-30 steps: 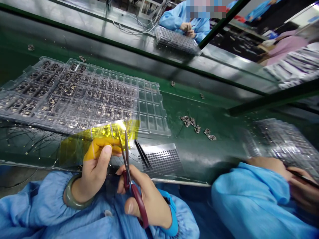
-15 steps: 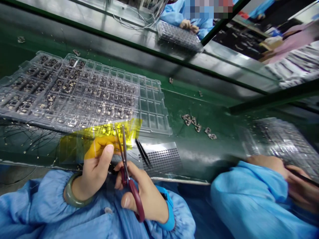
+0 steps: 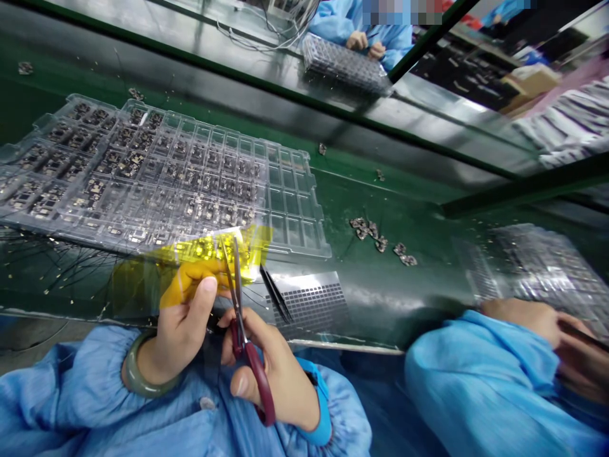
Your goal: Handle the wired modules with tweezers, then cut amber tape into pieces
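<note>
My left hand [image 3: 183,330], with a pale green bangle [image 3: 143,374] on its wrist, pinches a sheet of translucent yellow film [image 3: 143,285] between thumb and fingers. My right hand [image 3: 269,371] grips red-handled scissors [image 3: 254,374], whose steel blades reach up into the film's edge. The film lies over the near rim of a clear plastic tray [image 3: 295,212]. Small circuit boards fill most of the tray's pockets, while its right-hand columns look bare.
Fine black tweezers [image 3: 275,295] rest on a perforated metal sheet [image 3: 309,303] beside the scissors. Small parts [image 3: 375,238] lie on the green bench top [image 3: 371,304]. At right, a co-worker's hand [image 3: 518,317] works over another tray [image 3: 547,270]. Another person and tray stand across the bench.
The scissors have tilted slightly left, and their blades stand closer together. My view has shifted slightly, and the co-worker's hand at right has moved a little.
</note>
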A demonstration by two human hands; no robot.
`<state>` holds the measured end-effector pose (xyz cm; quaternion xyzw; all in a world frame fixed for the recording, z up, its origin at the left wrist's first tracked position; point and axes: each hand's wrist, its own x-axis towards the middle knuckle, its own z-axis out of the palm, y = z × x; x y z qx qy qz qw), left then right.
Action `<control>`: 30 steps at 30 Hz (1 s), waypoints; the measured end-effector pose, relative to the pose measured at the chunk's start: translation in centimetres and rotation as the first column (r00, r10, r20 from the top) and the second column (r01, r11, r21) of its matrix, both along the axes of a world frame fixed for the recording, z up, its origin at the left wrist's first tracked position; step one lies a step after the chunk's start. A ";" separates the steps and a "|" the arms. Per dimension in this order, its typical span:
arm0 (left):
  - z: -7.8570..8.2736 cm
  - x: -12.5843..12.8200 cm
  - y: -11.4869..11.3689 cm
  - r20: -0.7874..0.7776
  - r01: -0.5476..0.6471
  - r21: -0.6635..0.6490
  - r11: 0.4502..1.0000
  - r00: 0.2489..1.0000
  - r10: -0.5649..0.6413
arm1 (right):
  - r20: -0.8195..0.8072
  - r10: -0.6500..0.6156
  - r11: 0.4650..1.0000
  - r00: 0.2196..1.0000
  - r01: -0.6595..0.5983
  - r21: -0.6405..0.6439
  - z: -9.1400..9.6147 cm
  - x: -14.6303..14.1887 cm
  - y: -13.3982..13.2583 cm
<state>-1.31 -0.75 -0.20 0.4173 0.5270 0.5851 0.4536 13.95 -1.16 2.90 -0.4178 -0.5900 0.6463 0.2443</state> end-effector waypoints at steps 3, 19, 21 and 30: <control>-0.3 0.0 0.0 0.022 -0.001 -0.009 1.000 1.000 0.002 | 0.000 -0.045 0.999 0.999 0.044 -0.030 0.0 0.1 -0.3; -0.3 -0.1 -0.5 -0.021 0.040 -0.043 0.998 0.999 -0.041 | -0.002 -0.198 0.965 0.980 0.194 -0.174 -0.1 0.2 -1.5; -0.1 0.0 -0.6 -0.046 0.050 -0.019 0.999 0.998 -0.051 | -0.041 -0.195 0.966 0.980 0.184 -0.182 -0.2 0.3 -1.5; 0.2 0.1 -1.0 -0.098 0.083 -0.009 0.997 0.992 -0.083 | -0.071 -0.201 0.963 0.977 0.184 -0.197 0.0 0.0 -1.1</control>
